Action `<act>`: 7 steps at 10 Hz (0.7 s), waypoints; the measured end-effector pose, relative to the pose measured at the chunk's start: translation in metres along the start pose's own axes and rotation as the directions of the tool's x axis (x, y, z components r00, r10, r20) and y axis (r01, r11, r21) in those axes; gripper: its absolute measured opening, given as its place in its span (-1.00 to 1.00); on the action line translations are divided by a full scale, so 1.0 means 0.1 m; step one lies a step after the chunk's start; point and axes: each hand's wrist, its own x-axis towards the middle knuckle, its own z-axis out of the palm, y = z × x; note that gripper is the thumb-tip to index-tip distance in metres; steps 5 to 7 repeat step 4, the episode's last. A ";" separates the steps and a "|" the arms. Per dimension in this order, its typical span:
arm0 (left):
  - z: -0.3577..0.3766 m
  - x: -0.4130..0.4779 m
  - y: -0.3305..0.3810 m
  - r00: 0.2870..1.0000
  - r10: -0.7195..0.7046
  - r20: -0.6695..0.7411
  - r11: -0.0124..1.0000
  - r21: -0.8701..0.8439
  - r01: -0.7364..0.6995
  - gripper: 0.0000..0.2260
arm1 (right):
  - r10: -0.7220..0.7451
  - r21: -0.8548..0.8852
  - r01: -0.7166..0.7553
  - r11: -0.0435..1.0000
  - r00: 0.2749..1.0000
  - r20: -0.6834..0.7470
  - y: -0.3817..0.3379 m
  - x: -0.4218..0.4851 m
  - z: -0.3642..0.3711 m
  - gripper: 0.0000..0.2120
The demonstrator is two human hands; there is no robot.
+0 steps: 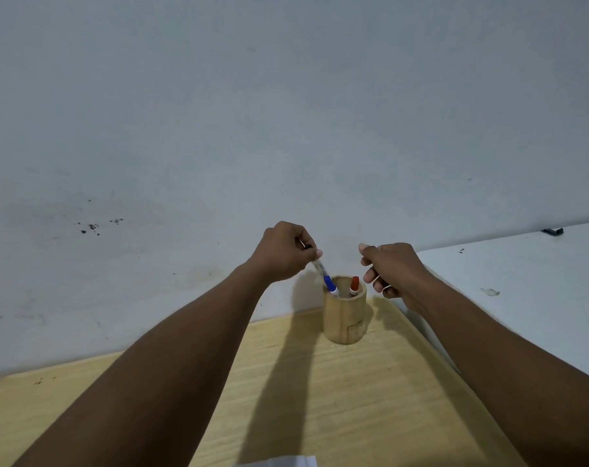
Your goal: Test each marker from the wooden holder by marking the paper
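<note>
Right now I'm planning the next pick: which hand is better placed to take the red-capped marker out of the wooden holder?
Probably neither is free. The right hand is nearer the red-capped marker but seems curled around something. The left hand is pinching the blue-capped marker at the wooden holder.

A pale tan wooden holder (344, 315) holds one blue-capped marker (330, 285) and one red-capped marker (354, 286), standing on a light yellow wood-grain surface (320, 399) against a grey-white wall (286, 112).
</note>
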 end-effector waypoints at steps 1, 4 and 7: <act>0.16 -0.03 -0.04 0.995 -0.032 0.093 0.999 0.028 0.029 -0.82 | 0.010 -0.019 -0.010 1.000 1.000 0.008 0.03 -0.01 0.05 -0.67; 0.12 -0.18 0.03 0.964 -0.127 0.235 0.977 0.197 0.080 -0.42 | -0.022 -0.051 0.023 0.998 0.999 0.032 -0.11 -0.15 -0.04 -0.68; 0.12 -0.18 0.03 0.964 -0.127 0.235 0.977 0.197 0.080 -0.42 | -0.022 -0.051 0.023 0.998 0.999 0.032 -0.11 -0.15 -0.04 -0.68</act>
